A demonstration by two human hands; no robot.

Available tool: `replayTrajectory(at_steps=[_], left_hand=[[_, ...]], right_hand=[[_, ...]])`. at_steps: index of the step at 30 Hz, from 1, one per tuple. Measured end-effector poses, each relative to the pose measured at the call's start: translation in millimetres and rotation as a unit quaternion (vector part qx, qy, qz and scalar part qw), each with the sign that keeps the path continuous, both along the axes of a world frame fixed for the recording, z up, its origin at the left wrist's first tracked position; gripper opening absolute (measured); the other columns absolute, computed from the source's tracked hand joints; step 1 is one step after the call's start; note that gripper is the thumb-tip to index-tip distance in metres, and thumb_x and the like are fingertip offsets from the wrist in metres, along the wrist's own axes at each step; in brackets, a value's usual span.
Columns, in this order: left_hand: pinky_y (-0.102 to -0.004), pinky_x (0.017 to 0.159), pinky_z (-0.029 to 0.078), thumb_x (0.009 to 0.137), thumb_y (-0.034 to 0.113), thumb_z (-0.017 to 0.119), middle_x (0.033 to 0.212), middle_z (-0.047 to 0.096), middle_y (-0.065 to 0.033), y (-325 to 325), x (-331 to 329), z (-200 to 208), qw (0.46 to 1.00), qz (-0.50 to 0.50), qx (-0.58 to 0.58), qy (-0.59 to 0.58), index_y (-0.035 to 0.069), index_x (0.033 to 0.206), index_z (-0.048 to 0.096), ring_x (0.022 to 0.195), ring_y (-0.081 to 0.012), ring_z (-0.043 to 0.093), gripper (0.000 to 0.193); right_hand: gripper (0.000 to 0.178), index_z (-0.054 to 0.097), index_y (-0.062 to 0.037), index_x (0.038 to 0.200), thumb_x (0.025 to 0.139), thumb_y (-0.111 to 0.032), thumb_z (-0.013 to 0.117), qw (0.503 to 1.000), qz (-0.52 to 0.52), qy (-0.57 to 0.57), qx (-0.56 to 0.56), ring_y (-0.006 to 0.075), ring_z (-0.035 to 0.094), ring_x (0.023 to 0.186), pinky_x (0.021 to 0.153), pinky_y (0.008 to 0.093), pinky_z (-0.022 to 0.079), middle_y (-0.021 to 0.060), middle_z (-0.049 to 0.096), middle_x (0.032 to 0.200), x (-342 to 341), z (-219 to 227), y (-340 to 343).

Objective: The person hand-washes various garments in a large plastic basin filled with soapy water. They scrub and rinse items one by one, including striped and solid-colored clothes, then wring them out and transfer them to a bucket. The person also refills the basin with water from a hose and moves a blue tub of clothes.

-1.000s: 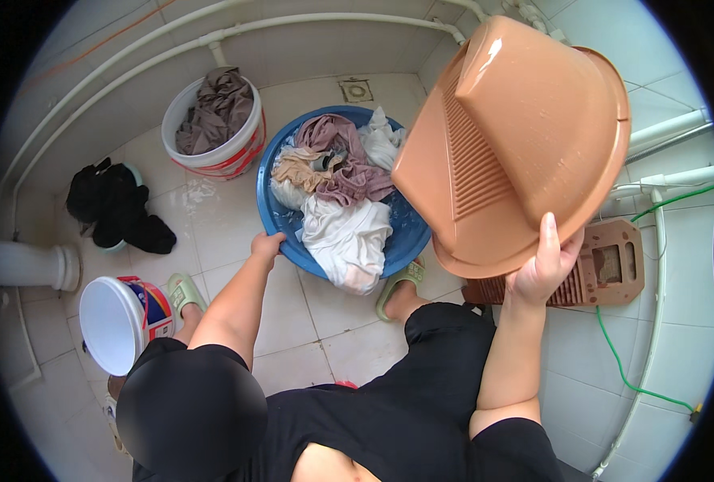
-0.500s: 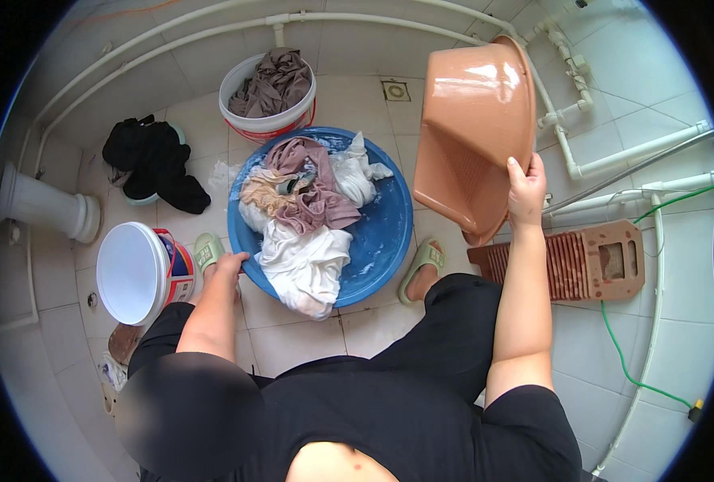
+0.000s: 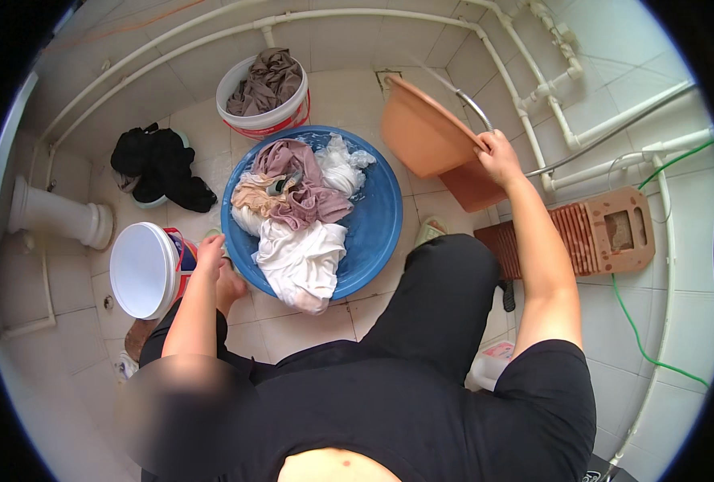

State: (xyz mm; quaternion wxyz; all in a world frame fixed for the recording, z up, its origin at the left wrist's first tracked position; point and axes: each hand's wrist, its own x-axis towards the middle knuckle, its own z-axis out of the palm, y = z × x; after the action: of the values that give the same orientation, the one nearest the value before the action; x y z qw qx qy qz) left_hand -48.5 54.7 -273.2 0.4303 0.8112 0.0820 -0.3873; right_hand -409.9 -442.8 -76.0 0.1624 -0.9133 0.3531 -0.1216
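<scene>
In the upper right, my right hand [image 3: 501, 159] grips the rim of a tan plastic basin [image 3: 429, 132], which is tilted with its ribbed part hanging below. My left hand [image 3: 210, 253], fingers curled together with nothing visible in them, is just left of the big blue tub's [image 3: 377, 233] rim. Inside that tub lie a white garment [image 3: 304, 257], partly over the near rim, a mauve cloth [image 3: 317, 193], a peach cloth [image 3: 256, 198] and a white bundle [image 3: 345, 169]. A shiny metal tube [image 3: 476, 110] shows behind the tan basin, beside my right hand.
A white bucket [image 3: 228, 100] with brown clothes stands behind the tub. Black clothes [image 3: 164, 165] lie at the left, above a lidded bucket [image 3: 141, 269]. A brown washboard [image 3: 606, 233] leans by the right wall pipes [image 3: 598, 132]. A floor drain [image 3: 387, 80] is at the back.
The tan basin has moved left and farther away, and turned in my right hand. My left hand has come off the blue tub's rim. The metal tube has come into view.
</scene>
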Motion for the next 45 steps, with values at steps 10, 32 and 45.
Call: replayTrajectory(at_steps=[10,32,45], left_hand=[[-0.0276,0.07,0.042,0.085,0.029,0.058,0.096,0.06,-0.0015,-65.4,-99.8,44.9,0.991,-0.082,-0.078,0.075,0.011,0.106,0.053,0.086,-0.013,0.055,0.029],[-0.049,0.09,0.04,0.072,0.036,0.068,0.127,0.043,-0.0171,-154.1,-148.7,-4.6,0.819,-0.538,0.151,-0.13,0.012,0.129,0.04,0.118,-0.0369,0.04,0.068],[-0.035,0.08,0.047,0.068,0.051,0.066,0.097,0.064,-0.011,-169.8,-111.9,-13.9,0.823,-0.486,0.178,-0.236,0.014,0.105,0.064,0.088,-0.0263,0.061,0.052]], right_hand=[[0.026,0.055,-0.013,0.092,0.067,-0.012,0.062,0.993,0.079,0.015,-0.089,0.0276,0.054,0.089,0.074,0.0399,0.046,0.0071,0.053,0.087,-64.4,-105.1,-10.3],[0.052,0.049,-0.0123,0.123,0.079,-0.04,0.056,0.97,0.046,0.111,0.214,0.0329,0.051,0.105,0.088,0.0402,0.042,0.019,0.053,0.111,-38.0,-228.5,-31.3],[0.04,0.056,-0.0129,0.105,0.077,-0.041,0.061,0.959,0.121,0.253,0.049,0.0274,0.054,0.094,0.075,0.0377,0.047,0.0097,0.054,0.093,0.9,-242.8,-6.9]])
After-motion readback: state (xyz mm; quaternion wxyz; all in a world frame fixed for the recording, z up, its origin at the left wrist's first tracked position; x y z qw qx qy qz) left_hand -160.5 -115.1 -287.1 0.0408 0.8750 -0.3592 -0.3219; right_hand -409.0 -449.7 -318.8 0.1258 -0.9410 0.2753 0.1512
